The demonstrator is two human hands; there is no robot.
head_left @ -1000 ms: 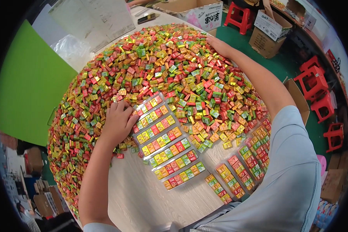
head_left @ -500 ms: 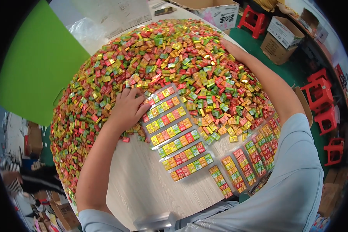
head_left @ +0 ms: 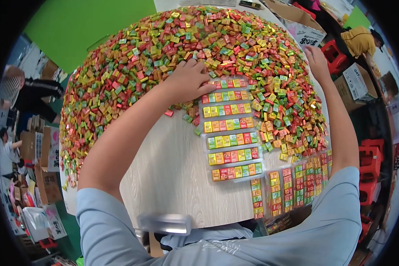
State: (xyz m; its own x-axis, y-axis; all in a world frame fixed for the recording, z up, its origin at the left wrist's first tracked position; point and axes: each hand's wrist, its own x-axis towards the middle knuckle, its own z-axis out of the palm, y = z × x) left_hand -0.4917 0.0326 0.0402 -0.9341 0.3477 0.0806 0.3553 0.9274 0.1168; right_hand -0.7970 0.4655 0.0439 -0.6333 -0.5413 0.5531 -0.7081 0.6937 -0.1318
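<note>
A large heap of small wrapped candies (head_left: 133,71) in red, yellow, green and orange covers the far part of the table. My left hand (head_left: 187,82) lies on the heap's near side, fingers spread over loose candies. Its thumb touches the end of the farthest row in a group of clear plastic trays (head_left: 232,146), each filled with one row of candies. At the heap's right edge, my right hand (head_left: 317,62) has its fingers apart and bent against the outer candies. No held candy shows in either hand, though the fingertips are partly hidden.
More filled trays (head_left: 288,188) stand in slanted rows at the near right. A clear plastic container (head_left: 166,224) sits by the front table edge. A green panel (head_left: 88,26) rises at the back left. Red stools (head_left: 370,164), cartons (head_left: 357,82) and other people surround the table.
The whole view has turned, so the tray group now appears straighter and farther right. My left hand stays beside the farthest tray; my right hand remains along the heap's right edge.
</note>
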